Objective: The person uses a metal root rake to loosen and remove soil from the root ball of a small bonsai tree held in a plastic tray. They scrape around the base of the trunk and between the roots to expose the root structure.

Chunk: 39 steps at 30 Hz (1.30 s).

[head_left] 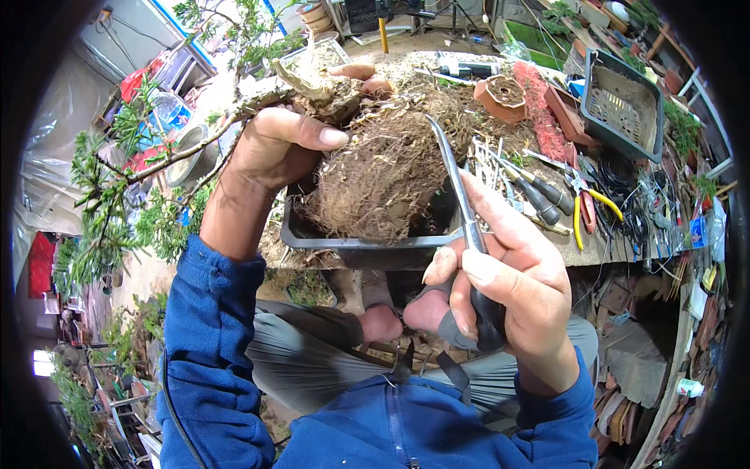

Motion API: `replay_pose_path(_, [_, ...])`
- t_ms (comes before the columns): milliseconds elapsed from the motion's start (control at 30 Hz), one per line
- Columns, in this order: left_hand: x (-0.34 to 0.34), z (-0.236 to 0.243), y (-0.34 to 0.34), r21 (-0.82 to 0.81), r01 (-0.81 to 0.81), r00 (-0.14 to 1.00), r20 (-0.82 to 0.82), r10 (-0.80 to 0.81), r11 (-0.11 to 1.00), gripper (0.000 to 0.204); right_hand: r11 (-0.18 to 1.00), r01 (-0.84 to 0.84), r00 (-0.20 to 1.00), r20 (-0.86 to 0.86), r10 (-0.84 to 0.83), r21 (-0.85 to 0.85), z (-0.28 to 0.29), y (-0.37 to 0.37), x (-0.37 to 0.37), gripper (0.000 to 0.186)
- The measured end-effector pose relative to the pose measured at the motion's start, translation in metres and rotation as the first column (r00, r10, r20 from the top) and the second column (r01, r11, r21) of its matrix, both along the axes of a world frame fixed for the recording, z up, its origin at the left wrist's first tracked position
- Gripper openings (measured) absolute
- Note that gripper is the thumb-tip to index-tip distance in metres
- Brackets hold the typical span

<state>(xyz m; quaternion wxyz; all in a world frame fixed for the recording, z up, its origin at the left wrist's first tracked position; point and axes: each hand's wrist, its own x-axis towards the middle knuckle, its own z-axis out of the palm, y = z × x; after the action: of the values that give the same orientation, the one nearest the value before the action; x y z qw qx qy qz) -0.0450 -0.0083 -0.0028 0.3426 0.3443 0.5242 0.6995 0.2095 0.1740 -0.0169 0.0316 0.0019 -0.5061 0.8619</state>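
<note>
My left hand (285, 144) is closed round the trunk base of a small conifer tree (332, 102), tilting it so its branches reach out to the left. The tree's brown root ball (383, 176), matted with fine roots and soil, hangs over a black plastic tray (375, 242) at the bench's front edge. In my right hand (508, 273) is a root hook (461, 187) with a black handle and a thin curved metal shank. Its bent tip points up beside the right side of the root ball; I cannot tell whether it touches.
Right of the tray lie black-handled tools (539, 191) and yellow-handled pliers (586, 203) among wires. Behind them are a brown clay pot (504, 98) and a black mesh-bottomed basket (625, 105). Wood scraps and soil litter the bench. My legs (305, 352) are below its front edge.
</note>
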Motion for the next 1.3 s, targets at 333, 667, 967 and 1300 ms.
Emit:
replay_pose_path(333, [0.006,0.000,-0.002,-0.020,-0.040,0.999,-0.028,0.040,0.999,0.097,0.108,0.459,0.872,-0.470,0.138,0.882,0.046,0.038,-0.043,0.046])
replay_pose_path(667, [0.007,-0.004,-0.002,0.030,-0.006,1.000,0.003,0.006,1.000,0.094,-0.375,0.541,0.838,-0.443,0.319,0.753,0.079,0.034,-0.054,0.051])
replay_pose_path(967, [0.011,-0.003,-0.002,0.008,-0.051,0.999,-0.001,0.051,0.999,0.094,-0.530,0.495,0.867,-0.429,0.253,0.688,0.077,0.025,-0.055,0.051])
replay_pose_path(1300, [0.009,-0.008,0.001,0.034,-0.060,0.998,0.007,0.060,0.998,0.103,-0.059,0.449,0.857,-0.411,0.311,0.891,0.071,0.041,-0.065,0.046])
